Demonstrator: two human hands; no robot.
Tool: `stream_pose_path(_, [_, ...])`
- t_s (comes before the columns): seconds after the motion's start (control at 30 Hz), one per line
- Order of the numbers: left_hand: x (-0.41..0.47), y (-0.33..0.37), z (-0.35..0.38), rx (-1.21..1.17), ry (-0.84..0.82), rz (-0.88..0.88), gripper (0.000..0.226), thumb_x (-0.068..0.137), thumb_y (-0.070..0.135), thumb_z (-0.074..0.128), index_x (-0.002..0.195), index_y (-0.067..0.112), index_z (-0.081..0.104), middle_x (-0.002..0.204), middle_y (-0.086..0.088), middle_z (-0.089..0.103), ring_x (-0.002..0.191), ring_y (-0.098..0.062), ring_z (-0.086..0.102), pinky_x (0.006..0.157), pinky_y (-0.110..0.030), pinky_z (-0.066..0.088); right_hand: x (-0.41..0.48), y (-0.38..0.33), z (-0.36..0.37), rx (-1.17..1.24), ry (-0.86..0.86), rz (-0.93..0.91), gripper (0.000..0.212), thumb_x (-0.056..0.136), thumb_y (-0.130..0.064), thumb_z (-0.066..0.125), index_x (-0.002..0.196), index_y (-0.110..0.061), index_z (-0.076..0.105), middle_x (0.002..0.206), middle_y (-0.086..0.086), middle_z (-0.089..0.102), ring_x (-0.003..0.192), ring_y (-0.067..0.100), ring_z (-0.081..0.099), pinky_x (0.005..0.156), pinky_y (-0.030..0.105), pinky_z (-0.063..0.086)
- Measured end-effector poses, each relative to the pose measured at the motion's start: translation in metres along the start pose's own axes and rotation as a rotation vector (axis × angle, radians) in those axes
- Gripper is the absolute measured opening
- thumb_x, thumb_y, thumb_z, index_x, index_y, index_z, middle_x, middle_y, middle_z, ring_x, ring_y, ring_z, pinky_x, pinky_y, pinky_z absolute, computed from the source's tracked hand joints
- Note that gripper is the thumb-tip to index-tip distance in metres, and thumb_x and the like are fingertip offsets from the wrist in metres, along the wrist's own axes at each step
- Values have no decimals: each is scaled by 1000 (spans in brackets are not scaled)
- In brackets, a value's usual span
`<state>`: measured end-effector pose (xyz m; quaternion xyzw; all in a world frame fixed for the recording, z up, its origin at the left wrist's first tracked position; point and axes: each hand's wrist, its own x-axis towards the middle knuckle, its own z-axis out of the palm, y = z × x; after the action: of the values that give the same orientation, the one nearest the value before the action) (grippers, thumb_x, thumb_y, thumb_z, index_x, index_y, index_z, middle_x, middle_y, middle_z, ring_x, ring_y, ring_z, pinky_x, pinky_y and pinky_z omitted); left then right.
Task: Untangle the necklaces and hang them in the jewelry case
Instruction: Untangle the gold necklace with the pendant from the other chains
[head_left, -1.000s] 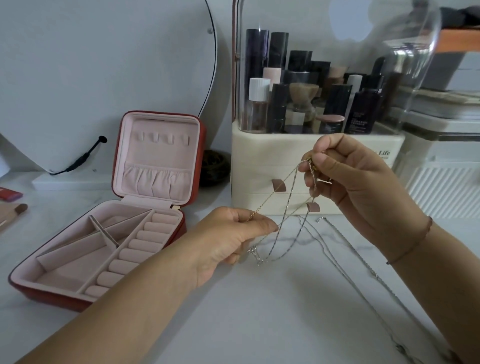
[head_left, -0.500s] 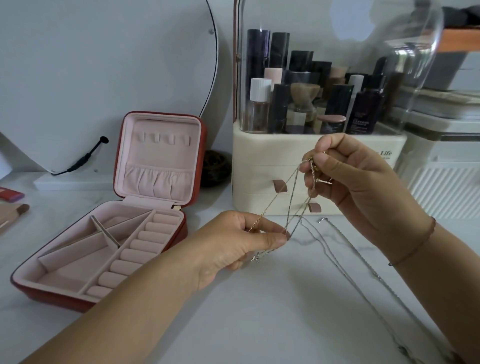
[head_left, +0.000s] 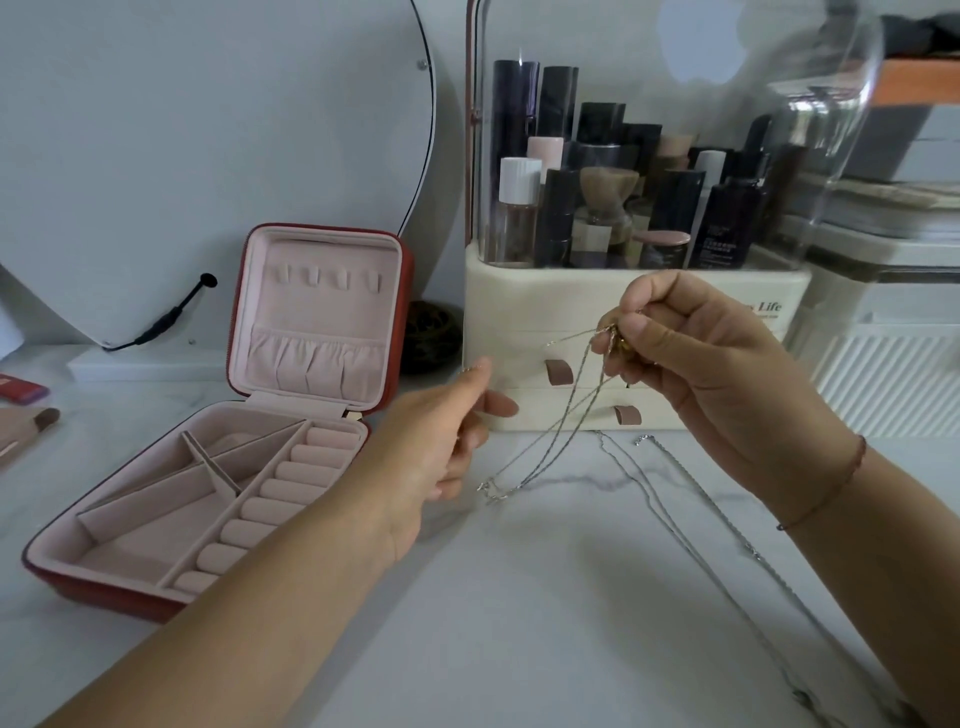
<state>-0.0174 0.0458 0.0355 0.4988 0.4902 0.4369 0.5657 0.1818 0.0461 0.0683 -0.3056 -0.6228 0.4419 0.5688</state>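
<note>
My right hand (head_left: 711, 364) pinches a knot of thin necklaces (head_left: 566, 415) above the marble top. Silver loops hang from the knot and their ends touch the table. A fine gold chain (head_left: 576, 335) runs taut from that knot leftward to my left hand (head_left: 441, 447), which holds its end at the blurred index fingertip. More silver chains (head_left: 680, 499) trail across the table under my right wrist. The red jewelry case (head_left: 104, 590) lies open at the left, its pink lid upright with a row of small hooks (head_left: 327, 278) bare.
A cream cosmetics organizer (head_left: 519, 291) with a clear hood, bottles and two tabbed drawers stands right behind my hands. A round mirror (head_left: 208, 130) leans at the back left. A makeup brush (head_left: 36, 423) lies at the left edge and a white ribbed box (head_left: 893, 374) stands at the right.
My left hand has moved left and up from under the knot, drawing the gold chain out sideways. The silver loops have dropped back to the table. My right hand has stayed in place.
</note>
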Motion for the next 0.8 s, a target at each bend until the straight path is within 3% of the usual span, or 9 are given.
stream_pose_path(0.1, [-1,0,0,46,-3,-33,48,89,54,47,96,13,70,80,1,68,37,-6,20,35,-15,15,0,1,0,41,-6,4,8,81,-11,54,89,-13,52,72,2,64,68,15,61,72,29,48])
stream_pose_path(0.2, [-4,0,2,77,-92,-91,51,90,57,42,101,15,69,96,1,75,36,-6,18,32,-16,15,0,1,1,114,-29,30,6,84,-8,51,88,-13,51,72,3,60,68,17,63,73,29,52])
stream_pose_path(0.33, [-6,-1,4,82,-208,-131,51,95,50,37,100,11,69,95,-5,75,34,-5,15,30,-14,12,1,1,0,173,-46,68,6,84,-8,49,86,-14,51,72,5,59,68,19,65,67,26,52])
stream_pose_path(0.43, [-6,-2,5,113,-244,-128,40,94,43,46,98,11,69,94,-5,75,35,-5,13,30,-15,11,2,0,-1,198,-45,85,6,84,-8,49,87,-14,51,73,4,59,68,18,64,62,23,51])
stream_pose_path(0.8, [-10,-1,6,137,-222,-78,7,81,20,69,85,16,74,81,0,73,36,-4,19,32,-13,13,4,0,-3,211,-24,106,11,88,-5,47,86,-15,51,72,3,61,65,15,60,61,23,48])
